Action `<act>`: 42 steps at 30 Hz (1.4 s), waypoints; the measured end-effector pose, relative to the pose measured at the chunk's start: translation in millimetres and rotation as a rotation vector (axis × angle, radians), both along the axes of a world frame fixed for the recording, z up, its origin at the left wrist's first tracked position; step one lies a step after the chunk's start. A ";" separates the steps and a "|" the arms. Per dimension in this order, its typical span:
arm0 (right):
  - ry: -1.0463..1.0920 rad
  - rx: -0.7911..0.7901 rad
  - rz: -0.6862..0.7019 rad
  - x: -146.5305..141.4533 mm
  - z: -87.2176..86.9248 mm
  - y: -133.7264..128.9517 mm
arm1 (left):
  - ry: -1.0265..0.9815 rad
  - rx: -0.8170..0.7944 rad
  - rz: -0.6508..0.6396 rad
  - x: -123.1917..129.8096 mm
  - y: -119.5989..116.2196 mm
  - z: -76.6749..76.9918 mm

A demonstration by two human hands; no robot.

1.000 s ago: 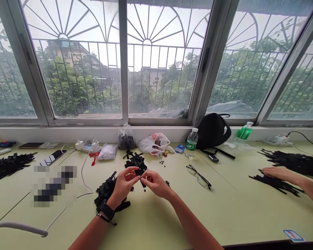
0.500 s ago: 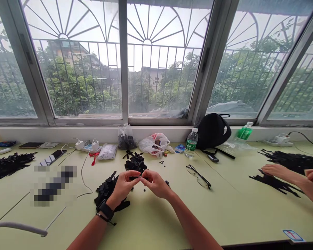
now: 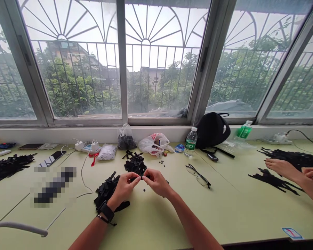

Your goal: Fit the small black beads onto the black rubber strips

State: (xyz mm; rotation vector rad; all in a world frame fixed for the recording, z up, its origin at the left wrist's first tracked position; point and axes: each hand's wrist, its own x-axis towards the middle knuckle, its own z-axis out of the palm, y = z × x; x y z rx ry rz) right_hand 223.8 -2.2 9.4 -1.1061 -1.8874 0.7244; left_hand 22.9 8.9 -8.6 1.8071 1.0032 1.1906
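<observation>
My left hand, with a dark band on the wrist, pinches a short black strip between thumb and fingertips. My right hand pinches the same strip from the other side, and the fingertips of both hands almost meet. Most of the strip is hidden by the fingers. Beside and partly under my left hand lies a pile of black strips. A second pile of black strips sits just beyond the hands. One small dark round piece rests on the table below my fingertips.
Eyeglasses and a water bottle stand right of my hands, before a black bag. Plastic bags line the windowsill. A white cable crosses the left side. At far right another person's hand works over black strips.
My fingertips have shifted slightly, and my right fingers have changed their pinch around the strip. At far right the other person's hand has lifted back from the nearer strips.
</observation>
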 end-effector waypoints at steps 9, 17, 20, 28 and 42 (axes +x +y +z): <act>-0.014 -0.040 0.062 -2.6 2.0 -2.5 | -0.024 -0.032 -0.042 1.3 -1.9 2.1; 0.046 -0.040 -0.012 6.6 5.7 3.7 | -0.106 -0.064 0.081 -2.3 0.3 12.4; 0.049 -0.028 -0.034 8.1 4.5 6.1 | -0.124 -0.069 0.099 -3.7 -1.0 16.2; -0.025 0.067 0.022 1.0 5.2 -1.4 | -0.077 -0.094 -0.077 -2.2 -0.5 10.8; -0.024 0.068 -0.145 10.0 6.8 4.6 | -0.018 -0.022 0.100 -5.4 0.7 7.1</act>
